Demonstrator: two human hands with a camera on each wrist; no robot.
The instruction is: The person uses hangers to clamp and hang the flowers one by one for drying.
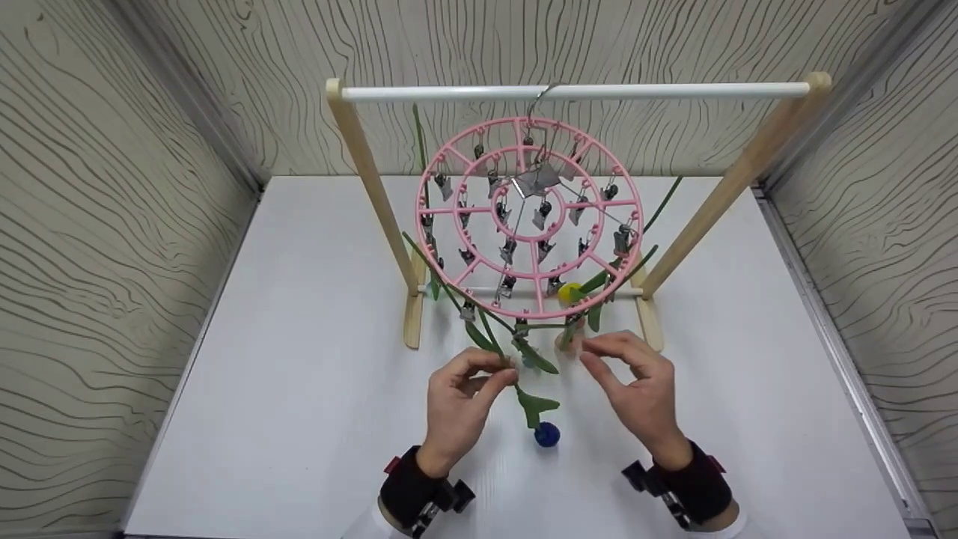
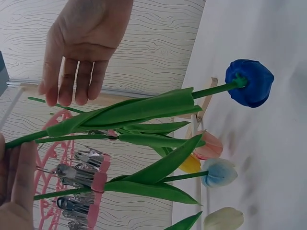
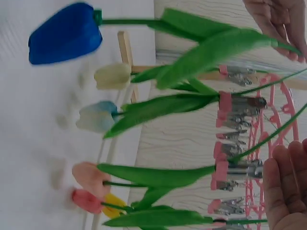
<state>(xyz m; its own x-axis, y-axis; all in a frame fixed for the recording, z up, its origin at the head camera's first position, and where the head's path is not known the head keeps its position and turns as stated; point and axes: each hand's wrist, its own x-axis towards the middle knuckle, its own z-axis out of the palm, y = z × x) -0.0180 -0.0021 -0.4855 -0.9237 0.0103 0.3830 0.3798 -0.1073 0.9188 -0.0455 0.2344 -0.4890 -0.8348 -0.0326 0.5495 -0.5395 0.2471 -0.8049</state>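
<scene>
My left hand [image 1: 460, 400] pinches the green stem of an artificial blue tulip [image 1: 547, 435]. The bloom hangs downward, well below the fingers. In front of me hangs a pink round clip hanger [image 1: 417, 209] with metal clips [image 1: 507, 284]. My right hand [image 1: 640, 389] is just below its near right rim, thumb and forefinger apart and nothing visible between them. Other tulips hang head down along the rim: light blue [image 2: 220, 172], white [image 2: 224, 219], peach [image 3: 88, 177], pink [image 3: 86, 201] and yellow [image 1: 569, 292]. Their stems pass through clips.
A wooden stand [image 1: 367, 180] carries the hanger by a hook on its white top bar [image 1: 449, 93]. Its feet [image 1: 412, 322] rest on a white table [image 1: 314, 419]. Wood-grain patterned panels [image 1: 284, 45] enclose the back and sides.
</scene>
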